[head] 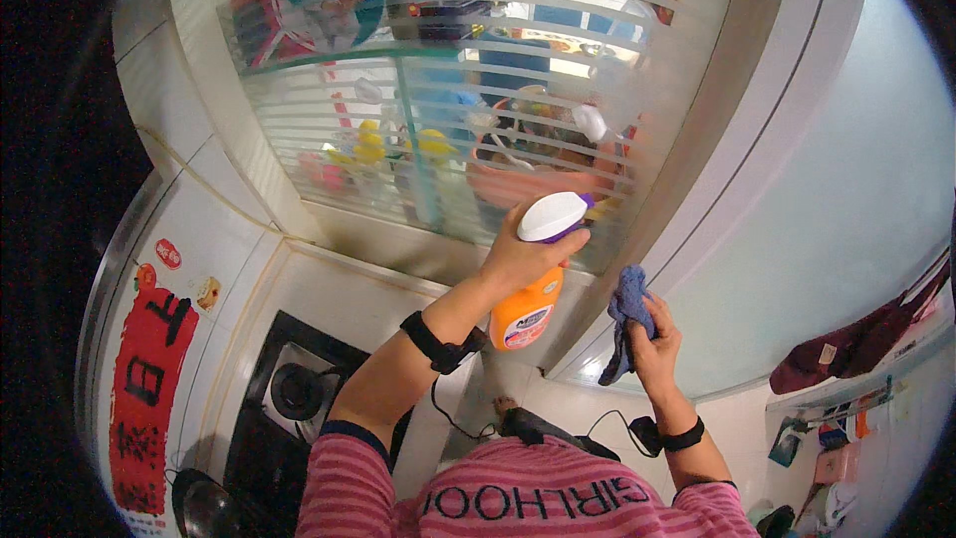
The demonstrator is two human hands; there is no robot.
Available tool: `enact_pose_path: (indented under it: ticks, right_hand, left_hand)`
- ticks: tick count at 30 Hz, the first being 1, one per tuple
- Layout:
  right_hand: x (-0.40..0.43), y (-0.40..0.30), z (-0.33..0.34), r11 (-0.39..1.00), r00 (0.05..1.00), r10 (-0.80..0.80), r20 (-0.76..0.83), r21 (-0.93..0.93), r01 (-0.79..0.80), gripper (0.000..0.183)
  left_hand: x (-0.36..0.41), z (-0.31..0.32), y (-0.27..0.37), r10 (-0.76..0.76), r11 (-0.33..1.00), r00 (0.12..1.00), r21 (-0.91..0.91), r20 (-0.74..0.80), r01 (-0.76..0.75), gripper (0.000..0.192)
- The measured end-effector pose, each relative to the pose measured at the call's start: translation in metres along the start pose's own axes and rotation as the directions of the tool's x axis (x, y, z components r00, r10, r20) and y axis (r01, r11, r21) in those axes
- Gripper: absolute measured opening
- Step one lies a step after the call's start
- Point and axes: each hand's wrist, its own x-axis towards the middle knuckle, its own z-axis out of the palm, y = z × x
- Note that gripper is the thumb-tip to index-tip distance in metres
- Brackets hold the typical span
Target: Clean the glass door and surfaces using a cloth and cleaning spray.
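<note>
My left hand grips the neck of an orange spray bottle with a white and purple trigger head. The nozzle points towards the lower right part of a striped glass pane. In my right hand is a bunched blue-grey cloth, pinched between thumb and fingers beside the door frame. The cloth's upper end sticks out above the fingers and a loose part hangs below. Cloudy, wet-looking patches mark the right side of the pane.
A gas stove stands on the counter at the left, with a dark wok near it. A frosted sliding door fills the right. Behind the glass are a terracotta-coloured pot and yellow objects. A maroon cloth hangs at the far right.
</note>
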Motion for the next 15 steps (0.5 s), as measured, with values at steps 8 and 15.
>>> enact_pose_path:
  ticks: [8,15]
  right_hand:
    - [-0.004,-0.001,-0.009,0.999,0.999,0.043,-0.021,-0.032,-0.044,0.032]
    - [0.0,0.006,0.002,0.999,0.998,0.039,0.043,0.006,-0.04,0.031]
  left_hand:
    - [-0.02,-0.012,-0.029,-0.056,0.998,0.996,0.023,-0.072,0.057,0.019]
    - [-0.03,-0.027,-0.058,0.086,0.995,0.959,-0.023,-0.27,-0.095,0.017]
